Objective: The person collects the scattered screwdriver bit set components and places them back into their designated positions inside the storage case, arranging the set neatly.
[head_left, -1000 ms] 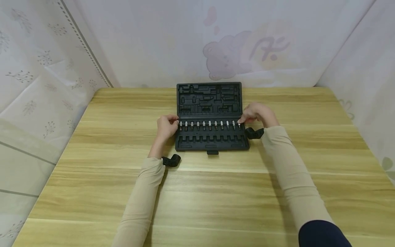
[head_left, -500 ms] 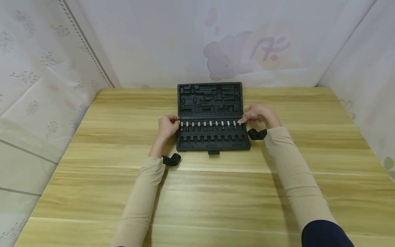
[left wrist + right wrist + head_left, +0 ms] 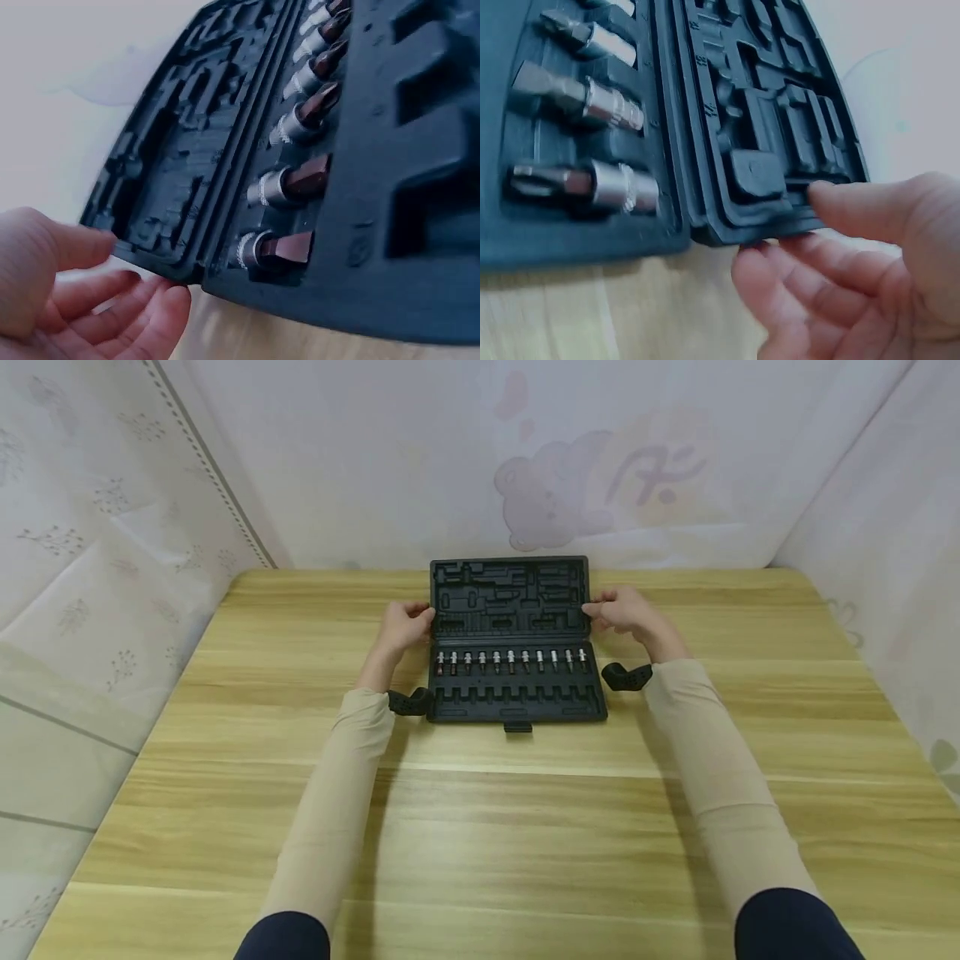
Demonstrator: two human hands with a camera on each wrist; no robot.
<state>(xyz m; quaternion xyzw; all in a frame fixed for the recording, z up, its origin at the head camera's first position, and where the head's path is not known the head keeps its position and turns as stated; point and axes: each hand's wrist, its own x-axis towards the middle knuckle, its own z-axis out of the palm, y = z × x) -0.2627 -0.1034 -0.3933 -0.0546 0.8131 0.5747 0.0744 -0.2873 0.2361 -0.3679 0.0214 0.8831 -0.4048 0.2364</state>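
Observation:
A black plastic bit socket case (image 3: 517, 685) lies unfolded, its lid (image 3: 510, 602) laid back behind the base. Across the base runs a row of silver bit sockets (image 3: 512, 661) with flat, cross and other tips. My left hand (image 3: 402, 625) pinches the lid's left edge; in the left wrist view its thumb (image 3: 82, 247) is over the rim and the fingers below. My right hand (image 3: 624, 612) grips the lid's right edge likewise, thumb (image 3: 855, 210) on the inner side, fingers beneath. The lid's molded recesses hold nothing that I can see.
The case rests on a wood-grain table (image 3: 517, 835), near its back edge. Pale printed curtains (image 3: 360, 460) hang behind and at both sides. Black wrist devices (image 3: 627, 677) are worn at both wrists, close to the case's sides.
Both hands have moved back from the ends of the socket row in the base to the sides of the lid. The case and its sockets look unmoved.

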